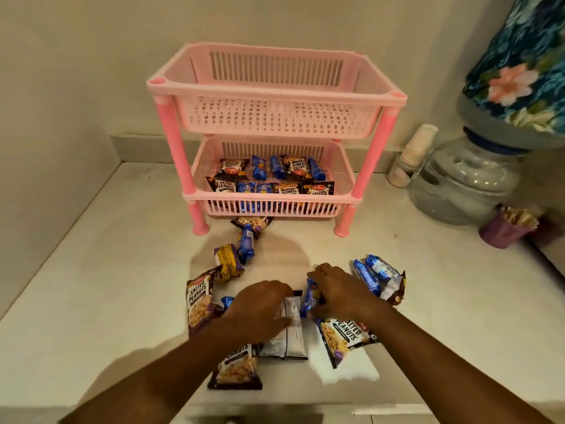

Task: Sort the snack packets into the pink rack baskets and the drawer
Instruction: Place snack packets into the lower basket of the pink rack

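Observation:
A pink two-tier rack stands at the back of the white counter. Its top basket holds nothing; the lower basket holds several salted peanut packets and blue biscuit packets. More packets lie scattered near the counter's front edge. My left hand rests on a face-down peanut packet, fingers curled over it. My right hand grips a blue biscuit packet. Peanut packets lie at the left, below my left wrist and under my right wrist. The drawer is not in view.
Two blue packets lie right of my right hand. Loose packets trail toward the rack's foot. A water dispenser with a floral-covered bottle, a stack of paper cups and a purple cup stand at the right. Walls close the left and back.

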Demonstrator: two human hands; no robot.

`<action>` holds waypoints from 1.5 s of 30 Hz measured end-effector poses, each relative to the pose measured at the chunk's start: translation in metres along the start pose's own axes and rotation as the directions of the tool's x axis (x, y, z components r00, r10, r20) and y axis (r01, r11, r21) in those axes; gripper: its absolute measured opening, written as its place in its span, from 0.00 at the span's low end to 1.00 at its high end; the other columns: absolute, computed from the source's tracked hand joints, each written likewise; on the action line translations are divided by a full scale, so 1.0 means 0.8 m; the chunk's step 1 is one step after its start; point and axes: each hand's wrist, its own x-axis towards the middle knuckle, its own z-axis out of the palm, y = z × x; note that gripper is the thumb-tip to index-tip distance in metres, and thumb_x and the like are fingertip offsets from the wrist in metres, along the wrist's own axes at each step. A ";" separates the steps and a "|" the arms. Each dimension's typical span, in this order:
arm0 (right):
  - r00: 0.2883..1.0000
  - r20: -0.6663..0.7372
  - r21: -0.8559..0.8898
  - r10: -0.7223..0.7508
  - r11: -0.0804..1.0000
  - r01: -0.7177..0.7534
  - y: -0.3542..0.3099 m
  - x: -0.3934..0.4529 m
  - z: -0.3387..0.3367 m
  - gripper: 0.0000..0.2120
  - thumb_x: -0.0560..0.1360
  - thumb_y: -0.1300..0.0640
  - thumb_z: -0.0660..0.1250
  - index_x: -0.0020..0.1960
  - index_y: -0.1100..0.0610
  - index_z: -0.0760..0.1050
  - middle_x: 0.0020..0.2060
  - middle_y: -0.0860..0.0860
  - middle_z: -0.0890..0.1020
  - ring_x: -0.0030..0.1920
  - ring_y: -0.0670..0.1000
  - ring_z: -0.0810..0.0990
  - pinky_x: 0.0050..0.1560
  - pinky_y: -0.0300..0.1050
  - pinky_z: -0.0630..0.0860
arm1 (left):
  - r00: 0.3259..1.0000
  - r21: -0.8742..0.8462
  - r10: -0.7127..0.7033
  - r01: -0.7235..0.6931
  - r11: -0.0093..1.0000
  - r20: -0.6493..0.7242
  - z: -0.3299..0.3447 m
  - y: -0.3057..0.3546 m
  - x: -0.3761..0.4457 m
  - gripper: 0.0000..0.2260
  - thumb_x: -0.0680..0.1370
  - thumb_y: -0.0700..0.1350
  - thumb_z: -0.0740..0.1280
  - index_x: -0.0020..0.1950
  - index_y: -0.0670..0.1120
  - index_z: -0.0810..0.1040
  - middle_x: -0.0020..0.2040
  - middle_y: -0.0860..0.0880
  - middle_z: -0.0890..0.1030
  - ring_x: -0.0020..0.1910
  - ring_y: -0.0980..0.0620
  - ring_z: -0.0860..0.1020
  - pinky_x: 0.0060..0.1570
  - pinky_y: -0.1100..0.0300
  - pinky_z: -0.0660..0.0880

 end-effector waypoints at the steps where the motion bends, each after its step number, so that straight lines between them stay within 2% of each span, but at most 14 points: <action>1: 1.000 -0.003 -0.027 -0.011 1.000 0.011 0.000 -0.004 0.003 0.40 0.69 0.40 0.74 0.74 0.54 0.66 0.68 0.54 0.69 0.66 0.58 0.72 0.59 0.51 0.74 | 0.999 0.042 0.012 -0.014 0.999 0.036 0.007 0.008 -0.007 0.27 0.72 0.62 0.69 0.67 0.55 0.69 0.65 0.53 0.74 0.63 0.50 0.73 0.59 0.55 0.71; 4: 0.999 0.015 -0.109 -0.030 0.993 0.032 -0.004 -0.009 0.012 0.41 0.70 0.41 0.74 0.77 0.56 0.63 0.69 0.55 0.70 0.66 0.59 0.74 0.61 0.54 0.75 | 0.993 0.153 0.027 -0.045 0.987 0.116 0.023 0.029 -0.016 0.31 0.71 0.62 0.70 0.69 0.50 0.68 0.74 0.47 0.67 0.72 0.45 0.66 0.69 0.50 0.66; 8: 0.997 -0.039 -0.173 -0.073 0.983 0.065 -0.011 -0.008 0.016 0.34 0.71 0.48 0.74 0.73 0.55 0.67 0.66 0.55 0.72 0.64 0.58 0.75 0.59 0.55 0.77 | 0.989 0.222 -0.042 0.009 0.975 0.145 0.039 0.048 -0.015 0.42 0.72 0.60 0.71 0.78 0.47 0.55 0.80 0.43 0.54 0.79 0.43 0.53 0.78 0.48 0.50; 13: 0.992 -0.054 -0.118 -0.117 0.987 0.109 -0.018 -0.004 0.007 0.28 0.73 0.45 0.71 0.71 0.50 0.70 0.65 0.54 0.73 0.63 0.57 0.75 0.57 0.53 0.77 | 0.992 0.322 -0.075 0.038 0.946 0.105 0.055 0.054 -0.005 0.45 0.71 0.60 0.72 0.79 0.46 0.53 0.79 0.42 0.57 0.79 0.42 0.54 0.78 0.46 0.46; 16: 0.988 -0.085 -0.039 -0.130 0.991 0.127 -0.016 -0.006 0.004 0.19 0.75 0.47 0.69 0.65 0.46 0.75 0.62 0.53 0.73 0.61 0.57 0.74 0.55 0.51 0.77 | 0.996 0.254 -0.093 0.087 0.963 0.008 0.059 0.051 -0.005 0.42 0.71 0.57 0.73 0.79 0.48 0.56 0.77 0.45 0.63 0.77 0.43 0.60 0.77 0.50 0.50; 20: 0.987 -0.086 0.043 -0.133 0.990 0.137 -0.009 -0.013 0.011 0.15 0.76 0.49 0.68 0.62 0.46 0.77 0.60 0.52 0.75 0.59 0.56 0.75 0.56 0.51 0.77 | 0.993 0.264 -0.041 0.068 0.962 -0.107 0.064 0.051 -0.012 0.34 0.73 0.48 0.73 0.76 0.51 0.63 0.67 0.46 0.75 0.66 0.45 0.72 0.69 0.53 0.67; 25: 0.980 -0.191 0.291 -0.049 0.951 0.104 -0.005 -0.015 0.008 0.13 0.76 0.54 0.67 0.61 0.48 0.76 0.58 0.52 0.74 0.57 0.54 0.78 0.57 0.48 0.76 | 0.957 0.256 0.013 0.064 0.965 -0.289 0.037 0.055 -0.016 0.25 0.75 0.49 0.72 0.71 0.55 0.71 0.70 0.47 0.73 0.67 0.46 0.73 0.64 0.53 0.72; 28: 0.951 -0.301 0.542 0.075 0.834 0.106 -0.007 -0.011 -0.010 0.12 0.78 0.57 0.67 0.60 0.48 0.76 0.56 0.51 0.78 0.54 0.52 0.78 0.55 0.47 0.75 | 0.888 0.163 -0.025 0.111 0.980 -0.459 0.007 0.065 -0.013 0.19 0.75 0.52 0.72 0.65 0.55 0.76 0.68 0.49 0.75 0.68 0.46 0.71 0.63 0.50 0.73; 31: 0.941 -0.285 0.829 0.184 0.540 0.146 -0.020 -0.017 -0.028 0.15 0.79 0.62 0.63 0.60 0.46 0.77 0.58 0.51 0.80 0.56 0.55 0.79 0.56 0.53 0.77 | 0.805 -0.071 -0.141 0.122 0.990 -0.576 -0.008 0.073 -0.014 0.18 0.75 0.49 0.71 0.64 0.57 0.75 0.67 0.55 0.76 0.65 0.48 0.68 0.57 0.52 0.72; 34: 0.952 -0.217 0.945 0.214 0.292 0.150 -0.041 -0.027 -0.037 0.15 0.81 0.59 0.61 0.55 0.40 0.78 0.61 0.51 0.80 0.59 0.55 0.80 0.53 0.52 0.80 | 0.729 -0.294 -0.239 0.054 0.954 -0.641 -0.020 0.084 -0.010 0.13 0.79 0.49 0.67 0.63 0.56 0.75 0.59 0.56 0.79 0.58 0.49 0.68 0.53 0.58 0.63; 37: 0.927 -0.280 0.957 0.250 0.145 0.250 -0.059 -0.029 -0.057 0.07 0.81 0.57 0.66 0.53 0.46 0.80 0.59 0.52 0.82 0.59 0.55 0.82 0.53 0.53 0.83 | 0.762 -0.596 -0.279 -0.169 0.785 -0.584 -0.049 0.094 -0.002 0.11 0.82 0.54 0.59 0.62 0.55 0.72 0.46 0.52 0.79 0.45 0.51 0.74 0.51 0.50 0.69; 39: 0.903 -0.323 0.945 0.283 0.057 0.321 -0.067 -0.027 -0.076 0.04 0.79 0.61 0.70 0.52 0.54 0.80 0.59 0.52 0.84 0.58 0.55 0.83 0.54 0.53 0.84 | 0.783 -0.729 -0.330 -0.219 0.648 -0.528 -0.074 0.095 0.003 0.08 0.82 0.52 0.60 0.60 0.55 0.72 0.50 0.49 0.80 0.47 0.50 0.78 0.50 0.51 0.75; 42: 0.864 -0.368 0.922 0.344 0.012 0.388 -0.080 -0.022 -0.112 0.05 0.76 0.63 0.73 0.49 0.55 0.80 0.50 0.51 0.86 0.51 0.52 0.86 0.50 0.46 0.84 | 0.788 -0.868 -0.423 -0.269 0.417 -0.447 -0.114 0.089 0.005 0.06 0.80 0.52 0.65 0.55 0.55 0.76 0.51 0.51 0.83 0.51 0.53 0.82 0.52 0.57 0.77; 45: 0.820 -0.445 0.885 0.359 0.037 0.464 -0.102 -0.016 -0.151 0.08 0.73 0.64 0.75 0.46 0.52 0.81 0.45 0.48 0.87 0.45 0.48 0.87 0.44 0.41 0.83 | 0.816 -0.949 -0.484 -0.275 0.152 -0.314 -0.171 0.075 0.001 0.21 0.72 0.62 0.68 0.53 0.46 0.78 0.45 0.48 0.86 0.46 0.51 0.84 0.45 0.55 0.81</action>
